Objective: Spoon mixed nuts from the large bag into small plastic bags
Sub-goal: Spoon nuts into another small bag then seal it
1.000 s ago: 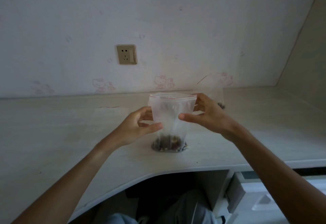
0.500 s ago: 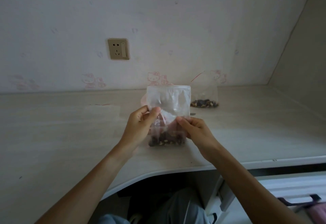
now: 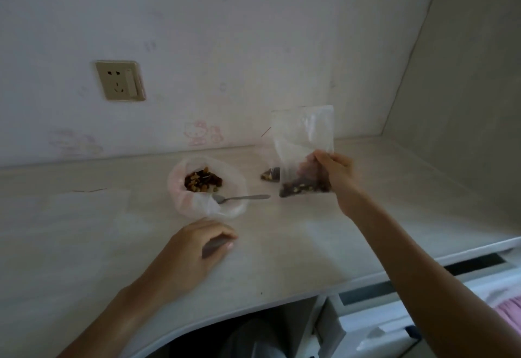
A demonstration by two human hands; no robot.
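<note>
One small bag (image 3: 303,157) has left your left hand (image 3: 197,245), which now rests loosely curled and holds nothing near the desk's (image 3: 282,259) front edge. Your right hand (image 3: 337,171) alone grips it, carrying it toward the back beside another filled bag (image 3: 270,175); this portion seems finished.

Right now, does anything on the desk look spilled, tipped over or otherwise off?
Nothing looks spilled. The spoon lies with its bowl on the large bag's open rim and its handle out over the desk, so a nudge might knock it off. The right hand holds the small bag upright.
</note>
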